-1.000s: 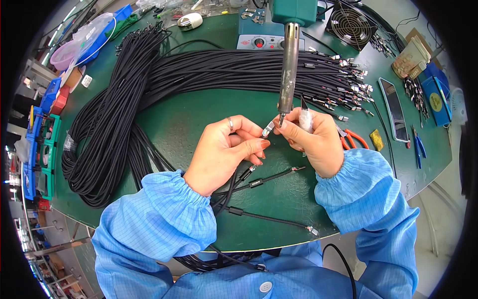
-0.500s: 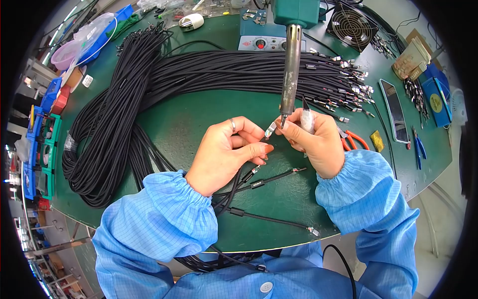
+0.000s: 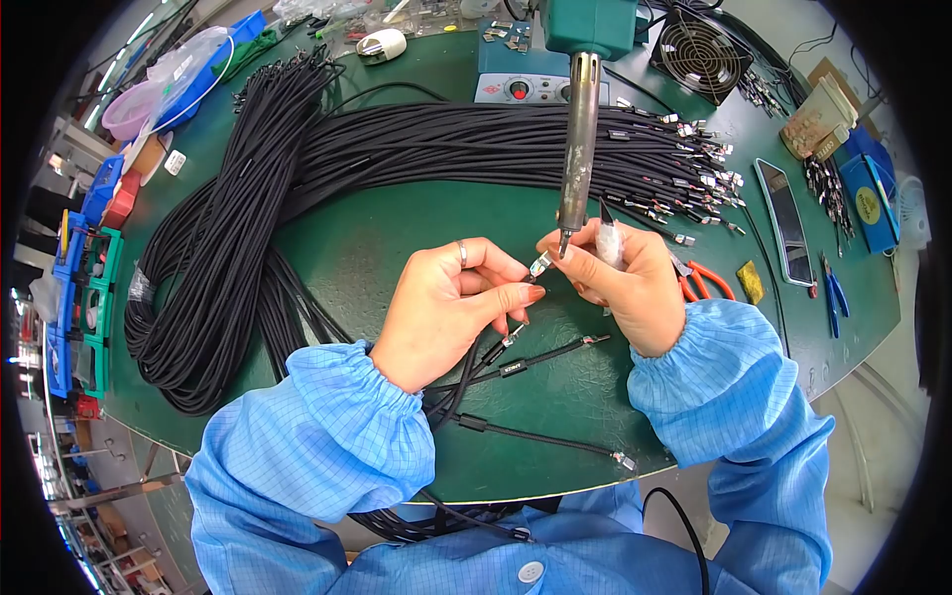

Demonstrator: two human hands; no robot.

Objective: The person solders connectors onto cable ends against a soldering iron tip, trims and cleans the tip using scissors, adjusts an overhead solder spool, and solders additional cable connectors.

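Observation:
Between the thumb and fingers of my left hand point(image 3: 446, 302) is the end of a black cable, its small metal connector point(image 3: 539, 265) pointing up toward the iron. Just above that connector is the tip of a soldering iron point(image 3: 578, 149), mounted pointing down. My right hand point(image 3: 630, 283) is closed around a slim tool with a white wrapped body point(image 3: 609, 244) and a dark pointed end; its exact kind is unclear. The right thumb and forefinger meet beside the iron's tip, and whatever they pinch is too small to make out. Below my hands lie several black cable ends point(image 3: 512, 368) with metal connectors.
A thick bundle of black cables point(image 3: 238, 208) covers the left and back of the green table point(image 3: 397, 233). Behind stand a blue soldering station point(image 3: 526, 87) and a fan point(image 3: 699, 52). To the right lie orange-handled pliers point(image 3: 709, 281), a yellow sponge point(image 3: 751, 282), a phone point(image 3: 784, 220) and blue pliers point(image 3: 835, 297).
The connector in my left hand has shifted very slightly, staying close to the iron's tip. My right hand has barely moved.

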